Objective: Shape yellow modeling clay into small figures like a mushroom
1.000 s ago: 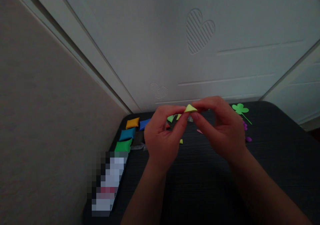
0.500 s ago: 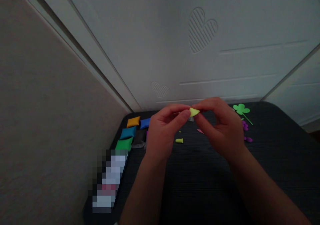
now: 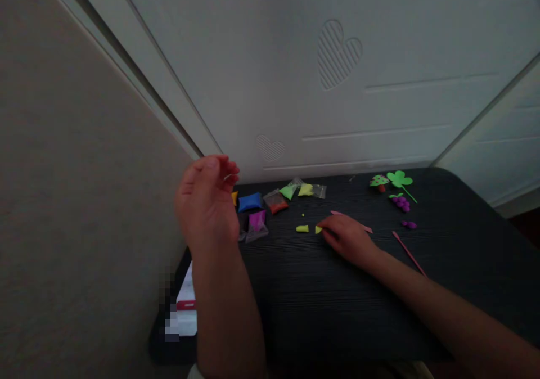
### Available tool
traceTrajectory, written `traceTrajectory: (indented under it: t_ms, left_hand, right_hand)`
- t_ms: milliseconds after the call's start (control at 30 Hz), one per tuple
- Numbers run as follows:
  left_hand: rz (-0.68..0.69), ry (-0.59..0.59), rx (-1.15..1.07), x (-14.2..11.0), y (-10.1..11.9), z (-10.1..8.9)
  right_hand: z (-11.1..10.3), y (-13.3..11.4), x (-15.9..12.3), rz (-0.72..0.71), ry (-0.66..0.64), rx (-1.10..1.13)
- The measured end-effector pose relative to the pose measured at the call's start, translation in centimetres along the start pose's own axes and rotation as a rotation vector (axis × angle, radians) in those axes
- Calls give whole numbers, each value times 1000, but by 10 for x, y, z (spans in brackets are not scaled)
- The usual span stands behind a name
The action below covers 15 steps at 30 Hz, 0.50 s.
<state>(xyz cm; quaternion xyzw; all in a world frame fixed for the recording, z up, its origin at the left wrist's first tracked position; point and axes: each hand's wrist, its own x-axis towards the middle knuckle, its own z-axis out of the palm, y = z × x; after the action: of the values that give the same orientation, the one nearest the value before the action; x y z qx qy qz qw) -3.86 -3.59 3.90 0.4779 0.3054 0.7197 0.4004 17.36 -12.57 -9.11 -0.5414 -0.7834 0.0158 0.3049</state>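
My right hand (image 3: 348, 238) is low over the dark table, fingertips pinched at a small yellow clay piece (image 3: 318, 230) that is partly covered by them. Just left of it lies a short yellow clay cylinder (image 3: 302, 229), with a tiny yellow crumb (image 3: 302, 215) behind. A flat pink modelling tool (image 3: 365, 228) passes behind my right hand, its middle hidden. Raised at the left, my left hand (image 3: 208, 202) holds nothing; its fingers are loosely bent and apart. Behind its wrist a magenta clay packet (image 3: 256, 220) rests on the table.
Blue (image 3: 250, 201), red (image 3: 277, 202), green (image 3: 289, 190) and yellow (image 3: 306, 189) clay packets line the back. To the right sit a clay mushroom (image 3: 379, 182), a green clover (image 3: 399, 179), purple grapes (image 3: 400, 203) and a pink stick tool (image 3: 409, 252). A phone (image 3: 185, 311) lies left.
Both hands held the yellow clay piece in the air. My right hand has lowered it to the table beside the cylinder, while my left hand let go and moved left.
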Motion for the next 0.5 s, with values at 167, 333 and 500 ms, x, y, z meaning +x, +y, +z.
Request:
traceTrajectory:
  t_ms: [167,333,500]
  left_hand:
    - [-6,-247,956,13,-52,-7]
    - [-177,-396,1290,13,-95,-14]
    - [-294,-461,1498,8,-107,-16]
  right_hand:
    - [21,4,-17,-30,-144,-55]
    - [13,1,-24,7,-179,-74]
    - [4,3,-36,52,-192,-22]
